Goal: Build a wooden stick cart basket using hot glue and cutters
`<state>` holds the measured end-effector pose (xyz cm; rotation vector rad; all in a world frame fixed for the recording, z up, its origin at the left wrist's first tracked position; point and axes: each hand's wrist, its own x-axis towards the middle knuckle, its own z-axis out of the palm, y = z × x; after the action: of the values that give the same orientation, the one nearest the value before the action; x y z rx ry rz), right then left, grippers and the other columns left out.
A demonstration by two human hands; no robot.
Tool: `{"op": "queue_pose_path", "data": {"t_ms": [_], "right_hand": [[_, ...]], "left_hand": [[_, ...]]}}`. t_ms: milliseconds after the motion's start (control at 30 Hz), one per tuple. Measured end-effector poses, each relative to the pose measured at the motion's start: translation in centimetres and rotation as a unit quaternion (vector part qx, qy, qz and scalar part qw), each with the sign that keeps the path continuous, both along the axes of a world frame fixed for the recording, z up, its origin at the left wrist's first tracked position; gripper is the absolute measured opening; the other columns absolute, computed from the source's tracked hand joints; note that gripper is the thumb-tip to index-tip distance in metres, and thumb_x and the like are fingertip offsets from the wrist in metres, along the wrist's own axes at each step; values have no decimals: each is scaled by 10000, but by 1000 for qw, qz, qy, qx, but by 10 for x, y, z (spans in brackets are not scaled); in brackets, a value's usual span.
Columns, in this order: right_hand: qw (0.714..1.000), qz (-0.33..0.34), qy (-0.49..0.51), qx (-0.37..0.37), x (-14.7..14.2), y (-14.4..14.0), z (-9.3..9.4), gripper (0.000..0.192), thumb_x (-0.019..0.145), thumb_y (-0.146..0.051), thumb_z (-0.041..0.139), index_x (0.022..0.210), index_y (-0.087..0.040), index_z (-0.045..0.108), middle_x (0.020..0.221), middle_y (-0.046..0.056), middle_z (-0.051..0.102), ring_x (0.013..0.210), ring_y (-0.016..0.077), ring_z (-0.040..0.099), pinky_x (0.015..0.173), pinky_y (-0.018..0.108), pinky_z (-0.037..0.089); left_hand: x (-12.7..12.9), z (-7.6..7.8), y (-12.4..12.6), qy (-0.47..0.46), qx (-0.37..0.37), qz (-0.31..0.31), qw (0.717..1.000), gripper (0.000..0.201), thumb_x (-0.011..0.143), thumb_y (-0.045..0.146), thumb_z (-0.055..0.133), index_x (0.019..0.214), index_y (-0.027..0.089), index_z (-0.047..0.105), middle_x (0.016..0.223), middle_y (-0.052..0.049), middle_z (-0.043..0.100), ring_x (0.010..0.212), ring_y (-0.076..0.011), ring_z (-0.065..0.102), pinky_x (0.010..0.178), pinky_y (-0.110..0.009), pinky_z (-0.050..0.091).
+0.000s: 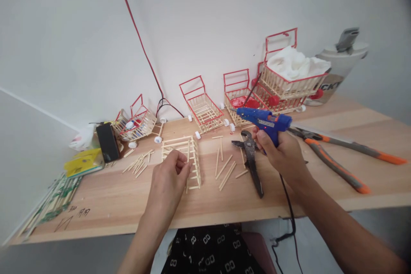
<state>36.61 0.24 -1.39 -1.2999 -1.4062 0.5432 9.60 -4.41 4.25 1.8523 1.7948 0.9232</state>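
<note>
My right hand is wrapped round the handle of a blue hot glue gun, raised above the table with its nozzle toward the left. A pale glue stick sticks out of its back. Over a small frame of glued wooden sticks, my left hand pinches a thin wooden stick. The fingers partly cover the frame, and whether the stick touches it I cannot tell. Loose cut sticks lie to the frame's right, with another pile to its left.
Dark cutting pliers and larger orange-handled pliers lie on the right. Miniature stick carts with red trim line the wall. A phone, a yellow packet and bundled sticks are at left. The gun's cord hangs over the front edge.
</note>
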Motion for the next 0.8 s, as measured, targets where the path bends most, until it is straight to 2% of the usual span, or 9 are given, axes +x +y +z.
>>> {"op": "queue_pose_path", "data": {"t_ms": [633,800], "right_hand": [[1000,18,15,9,0,0,0,364,926,-546,526,966,-207,653,735,51,656,651,211,605,562,325,482],[1000,12,24,9,-1,-2,3,351,927,-529,529,930,-199,648,715,36,641,634,193,582,584,323,472]], "left_hand": [[4,4,-3,89,-12,12,996,145,869,292,590,758,206,552,595,26,620,510,-123,550,532,-259,376],[-3,5,-4,87,24,-25,996,68,887,229,555,833,202,586,666,10,670,581,-130,609,568,-256,423]]}}
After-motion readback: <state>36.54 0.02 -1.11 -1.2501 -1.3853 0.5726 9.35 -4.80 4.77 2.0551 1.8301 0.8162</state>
